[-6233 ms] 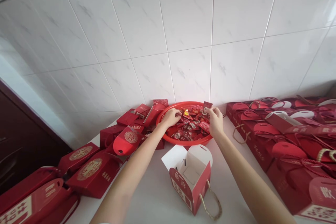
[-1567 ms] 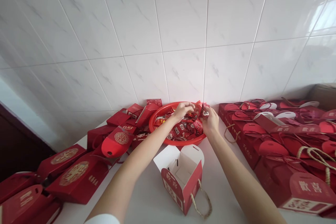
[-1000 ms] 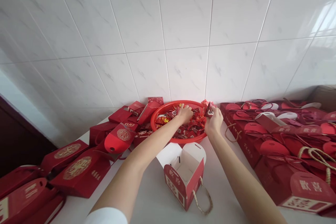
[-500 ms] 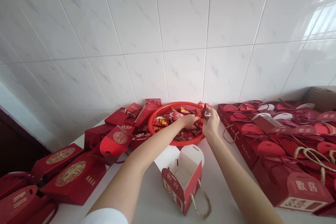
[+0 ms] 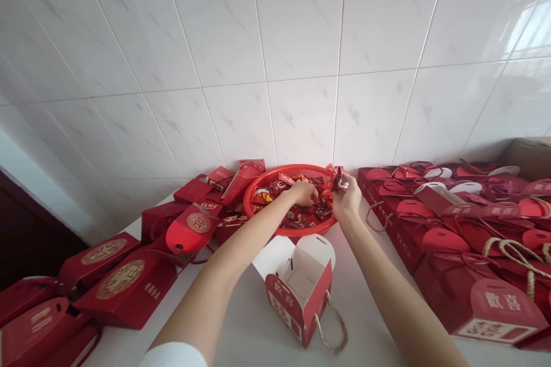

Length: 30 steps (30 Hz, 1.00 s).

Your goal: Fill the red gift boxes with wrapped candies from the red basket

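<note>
Reaching into a red plastic basket (image 5: 316,231) of wrapped sweets (image 5: 262,196)

The right hand (image 5: 348,199) pinches a red wrapped packet (image 5: 340,179) in its fingers (image 5: 345,184) at the basket's far rim. The left hand (image 5: 305,193) sits lower, its fingers (image 5: 310,198) curled down among the sweets; whether they grip one is hidden. The basket stands on a white tabletop (image 5: 241,327) against a white marbled tile wall (image 5: 258,40). An open red-and-white gift box (image 5: 299,298) with a twine handle (image 5: 331,330) stands just in front of it. Red gift boxes (image 5: 129,287) lie heaped to the left, more red gift boxes (image 5: 447,252) crowd the right, with a cardboard carton (image 5: 529,155) beyond. A dark door (image 5: 30,229) shows at far left.
</note>
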Available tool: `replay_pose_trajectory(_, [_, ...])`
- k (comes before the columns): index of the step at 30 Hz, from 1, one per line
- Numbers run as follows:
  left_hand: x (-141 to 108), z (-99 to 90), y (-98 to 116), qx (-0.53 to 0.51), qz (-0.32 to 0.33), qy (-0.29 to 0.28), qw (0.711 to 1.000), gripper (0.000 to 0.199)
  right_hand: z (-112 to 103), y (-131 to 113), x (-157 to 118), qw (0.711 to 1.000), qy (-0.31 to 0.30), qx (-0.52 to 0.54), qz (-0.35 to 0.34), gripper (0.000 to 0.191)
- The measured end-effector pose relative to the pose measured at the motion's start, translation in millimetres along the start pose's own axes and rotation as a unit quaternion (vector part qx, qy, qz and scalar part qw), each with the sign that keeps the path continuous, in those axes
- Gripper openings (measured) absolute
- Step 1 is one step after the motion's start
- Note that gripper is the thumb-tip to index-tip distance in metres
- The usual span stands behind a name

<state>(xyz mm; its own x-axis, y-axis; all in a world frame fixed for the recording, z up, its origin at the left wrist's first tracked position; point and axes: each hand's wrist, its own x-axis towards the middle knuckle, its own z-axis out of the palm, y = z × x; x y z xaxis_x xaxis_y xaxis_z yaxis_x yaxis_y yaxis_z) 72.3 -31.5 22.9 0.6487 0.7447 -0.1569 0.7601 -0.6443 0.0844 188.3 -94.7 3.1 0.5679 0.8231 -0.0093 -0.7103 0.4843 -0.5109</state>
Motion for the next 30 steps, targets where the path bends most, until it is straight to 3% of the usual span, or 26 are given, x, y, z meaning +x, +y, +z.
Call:
replay_pose_trajectory(5, [2.0,5.5,4.0,0.022,0.047,-0.04,0.998,0.032,1.1,-0.7,-2.1,1.0,0.003,-0.001,0.001,0.009])
replay_pose_trajectory(12, [7.0,10.7,3.5,0.027,0.086,-0.088,0.992,0.057,-1.9,2.3,0.3,0.998,-0.03,-0.05,-0.024,0.011])
replay_pose_trajectory(15, [8.6,14.3,2.2,-0.016,0.082,-0.067,0.994,0.051,-0.5,1.2,-1.5,0.999,-0.017,-0.038,-0.015,0.012])
replay_pose_trajectory(21, [13.4,13.1,-1.6,-0.099,0.076,-0.02,0.992,0.019,2.0,-1.4,-4.9,1.0,-0.009,-0.03,0.0,0.012])
replay_pose_trajectory(30, [3.3,-2.1,-20.5,-0.272,0.041,0.127,0.953,0.018,0.5,0.4,-2.5,0.998,-0.025,-0.057,-0.012,0.013])
